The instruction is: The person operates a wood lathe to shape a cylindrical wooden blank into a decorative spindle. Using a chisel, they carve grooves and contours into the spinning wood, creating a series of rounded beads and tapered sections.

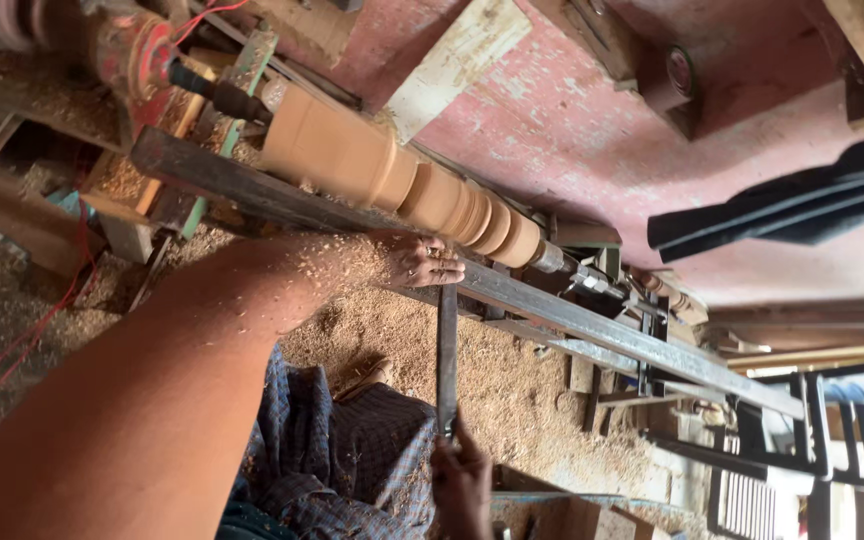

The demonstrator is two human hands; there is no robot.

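My left hand [414, 262] lies on the long metal rest bar [352, 215] of the lathe, with the fingers curled down over the front end of the dark chisel [447, 355], so the blade is pressed against the bar and cannot jump. My forearm is covered with fine wood chips. My right hand [462, 480] is low in the picture, near my body, and its fingers are closed around the back end of the same chisel; I judge that holding it at the far end gives a long lever for guiding the tip. The tool goes straight from my lap up to the bar, and its tip is hidden under my left fingers, so I cannot tell if it touches the wood. The turned wooden piece [402, 180] is mounted between the red headstock [137, 55] on one side and the metal centre [552, 258] on the other, just behind the bar, with several rings and grooves already cut in it. Sawdust [512, 390] lies thick on the ground under the lathe and on my checked cloth [352, 450]. I see no real container here; only the wooden frame [117, 180] under the headstock holds some heaped shavings.
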